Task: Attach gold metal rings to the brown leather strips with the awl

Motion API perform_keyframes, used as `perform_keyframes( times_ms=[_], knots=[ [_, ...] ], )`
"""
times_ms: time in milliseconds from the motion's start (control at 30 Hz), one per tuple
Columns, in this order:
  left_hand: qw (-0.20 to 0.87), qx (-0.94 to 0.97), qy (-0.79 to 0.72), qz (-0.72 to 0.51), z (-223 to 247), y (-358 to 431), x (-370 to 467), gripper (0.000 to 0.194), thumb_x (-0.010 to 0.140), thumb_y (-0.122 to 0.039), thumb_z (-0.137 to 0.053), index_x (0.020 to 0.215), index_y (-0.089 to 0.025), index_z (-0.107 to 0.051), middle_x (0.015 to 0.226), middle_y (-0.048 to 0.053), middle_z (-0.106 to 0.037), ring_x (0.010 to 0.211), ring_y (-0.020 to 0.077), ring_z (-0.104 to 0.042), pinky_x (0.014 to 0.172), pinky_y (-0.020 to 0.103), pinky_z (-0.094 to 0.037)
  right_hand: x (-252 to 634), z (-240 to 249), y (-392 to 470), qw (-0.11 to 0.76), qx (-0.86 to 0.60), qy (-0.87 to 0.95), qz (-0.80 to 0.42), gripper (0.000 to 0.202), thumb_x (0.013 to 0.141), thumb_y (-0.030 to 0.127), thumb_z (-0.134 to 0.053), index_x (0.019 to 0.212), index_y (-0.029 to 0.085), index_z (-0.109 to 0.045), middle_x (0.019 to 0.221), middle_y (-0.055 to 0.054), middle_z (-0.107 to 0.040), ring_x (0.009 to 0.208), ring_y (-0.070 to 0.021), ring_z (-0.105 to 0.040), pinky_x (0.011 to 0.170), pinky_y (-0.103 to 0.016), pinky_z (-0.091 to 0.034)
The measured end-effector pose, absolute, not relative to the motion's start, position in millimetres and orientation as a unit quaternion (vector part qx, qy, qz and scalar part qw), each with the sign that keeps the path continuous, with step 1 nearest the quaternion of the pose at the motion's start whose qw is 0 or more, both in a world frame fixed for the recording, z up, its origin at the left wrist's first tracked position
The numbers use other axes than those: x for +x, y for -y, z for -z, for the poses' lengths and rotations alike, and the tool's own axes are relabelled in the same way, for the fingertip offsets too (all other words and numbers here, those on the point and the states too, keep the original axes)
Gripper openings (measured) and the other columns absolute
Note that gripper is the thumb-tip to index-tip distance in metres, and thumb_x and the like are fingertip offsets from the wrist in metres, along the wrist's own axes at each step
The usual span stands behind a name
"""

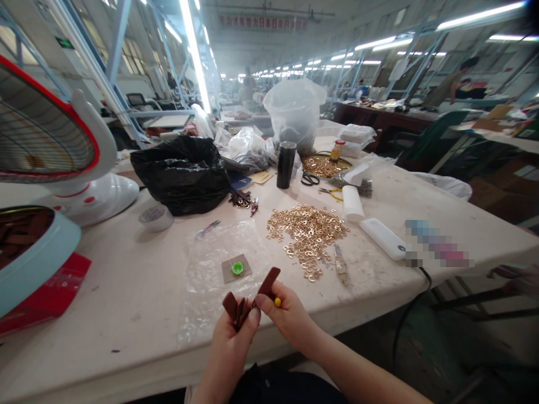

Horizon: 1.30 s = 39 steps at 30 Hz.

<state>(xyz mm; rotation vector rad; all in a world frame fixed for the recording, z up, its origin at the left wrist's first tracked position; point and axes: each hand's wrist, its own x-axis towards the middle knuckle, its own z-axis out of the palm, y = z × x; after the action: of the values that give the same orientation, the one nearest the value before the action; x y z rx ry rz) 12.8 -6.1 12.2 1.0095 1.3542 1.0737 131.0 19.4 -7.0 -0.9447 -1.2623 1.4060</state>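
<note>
Several brown leather strips (238, 312) are bunched in my left hand (234, 338), its thumb pressed over them. My right hand (290, 314) pinches another brown leather strip (269, 279) that points up and away, and its fingertips meet the left hand's. A small yellow round thing (277, 302) shows between the right hand's fingers; its other end is hidden. Just beyond the hands, a bright green small cup (237, 269) sits on a grey square pad (228, 273) over a clear plastic sheet (202, 303). To the right lies a heap of gold-coloured metal rings (309, 227).
At left stand a fan (105, 196) and a pale blue tub (42, 264) of brown pieces. A black plastic bag (179, 179), a tape roll (155, 217), a dark cylinder (286, 165), scissors (310, 179) and a white power bank-like box (383, 238) lie farther back. A person (450, 87) bends at another table.
</note>
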Motion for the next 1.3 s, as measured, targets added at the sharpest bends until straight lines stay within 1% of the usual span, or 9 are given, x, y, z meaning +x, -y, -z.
perform_keyframes(
  times_ms=[200, 367, 500, 700, 800, 900, 1100, 1200, 1300],
  knots=[
    [0.577, 0.377, -0.595, -0.413, -17.8, 1.8, 10.7, 0.031, 0.057, -0.041, -0.068, 0.074, -0.016, -0.060, 0.049, -0.008, -0.040, 0.046, 0.0079, -0.032, 0.044, 0.021, -0.025, 133.8, 7.1, -23.0, 0.467, -0.400, 0.582, -0.532, 0.026, 0.083, 0.040, -0.049, 0.079, 0.015, -0.058, 0.073, -0.002, -0.058, 0.068, -0.0144, -0.051, 0.063, -0.025, -0.042],
    [0.605, 0.342, -0.595, -0.403, -9.9, -1.7, 3.6, 0.028, 0.056, -0.037, -0.070, 0.069, -0.015, -0.059, 0.045, -0.009, -0.036, 0.043, 0.0059, -0.028, 0.044, 0.021, -0.020, 128.3, 10.7, -23.3, 0.442, -0.422, 0.621, -0.490, 0.020, 0.085, 0.032, -0.047, 0.082, 0.016, -0.058, 0.077, -0.002, -0.059, 0.070, -0.0150, -0.051, 0.064, -0.025, -0.041],
    [0.632, 0.303, -0.565, -0.435, -1.0, -5.1, -1.4, 0.021, 0.057, -0.028, -0.068, 0.062, -0.016, -0.052, 0.044, -0.011, -0.033, 0.041, 0.0035, -0.022, 0.042, 0.021, -0.014, 125.5, 10.3, -29.0, 0.427, -0.412, 0.627, -0.504, 0.022, 0.086, 0.034, -0.044, 0.080, 0.017, -0.056, 0.074, -0.001, -0.057, 0.070, -0.0144, -0.050, 0.064, -0.025, -0.039],
    [0.623, 0.263, -0.561, -0.478, 6.4, -9.5, -13.6, 0.023, 0.057, -0.024, -0.070, 0.065, -0.016, -0.050, 0.045, -0.010, -0.039, 0.039, 0.0015, -0.025, 0.042, 0.018, -0.014, 134.3, 9.8, -57.3, 0.503, -0.464, 0.576, -0.447, 0.036, 0.089, 0.045, -0.037, 0.074, 0.017, -0.054, 0.061, 0.002, -0.050, 0.059, -0.0120, -0.046, 0.057, -0.024, -0.036],
    [0.609, 0.244, -0.561, -0.506, 10.2, -13.3, -23.0, 0.026, 0.057, -0.025, -0.072, 0.067, -0.016, -0.050, 0.045, -0.011, -0.039, 0.038, 0.0006, -0.025, 0.041, 0.018, -0.013, 131.2, 15.1, -75.5, 0.552, -0.451, 0.513, -0.478, 0.041, 0.087, 0.052, -0.036, 0.069, 0.018, -0.052, 0.053, 0.003, -0.046, 0.051, -0.0110, -0.044, 0.053, -0.023, -0.035],
    [0.598, 0.229, -0.543, -0.543, 13.0, -16.6, -31.2, 0.025, 0.056, -0.024, -0.072, 0.067, -0.016, -0.051, 0.044, -0.011, -0.039, 0.037, 0.0008, -0.025, 0.040, 0.017, -0.014, 119.8, 24.5, -92.0, 0.585, -0.442, 0.473, -0.488, 0.040, 0.085, 0.053, -0.040, 0.069, 0.018, -0.051, 0.052, 0.004, -0.047, 0.049, -0.0104, -0.044, 0.052, -0.023, -0.035],
    [0.579, 0.222, -0.549, -0.560, 14.2, -16.3, -36.7, 0.026, 0.056, -0.025, -0.072, 0.069, -0.016, -0.051, 0.046, -0.010, -0.043, 0.037, 0.0009, -0.027, 0.038, 0.017, -0.015, 99.3, 41.4, -111.1, 0.588, -0.443, 0.490, -0.467, 0.037, 0.083, 0.052, -0.044, 0.066, 0.019, -0.051, 0.053, 0.004, -0.048, 0.052, -0.0114, -0.045, 0.056, -0.024, -0.036],
    [0.569, 0.222, -0.556, -0.564, 15.1, -16.4, -36.8, 0.029, 0.056, -0.026, -0.073, 0.071, -0.015, -0.052, 0.048, -0.009, -0.045, 0.038, 0.0007, -0.027, 0.038, 0.016, -0.016, 96.8, 45.9, -114.1, 0.580, -0.440, 0.506, -0.462, 0.036, 0.081, 0.051, -0.048, 0.064, 0.019, -0.052, 0.052, 0.004, -0.048, 0.051, -0.0116, -0.045, 0.056, -0.024, -0.036],
    [0.568, 0.221, -0.558, -0.564, 15.7, -17.4, -37.1, 0.028, 0.056, -0.027, -0.072, 0.071, -0.016, -0.051, 0.046, -0.010, -0.043, 0.038, 0.0009, -0.027, 0.039, 0.016, -0.017, 96.0, 47.8, -114.7, 0.576, -0.439, 0.512, -0.462, 0.036, 0.080, 0.050, -0.049, 0.063, 0.019, -0.052, 0.051, 0.005, -0.048, 0.050, -0.0116, -0.045, 0.054, -0.023, -0.036]
  ],
)
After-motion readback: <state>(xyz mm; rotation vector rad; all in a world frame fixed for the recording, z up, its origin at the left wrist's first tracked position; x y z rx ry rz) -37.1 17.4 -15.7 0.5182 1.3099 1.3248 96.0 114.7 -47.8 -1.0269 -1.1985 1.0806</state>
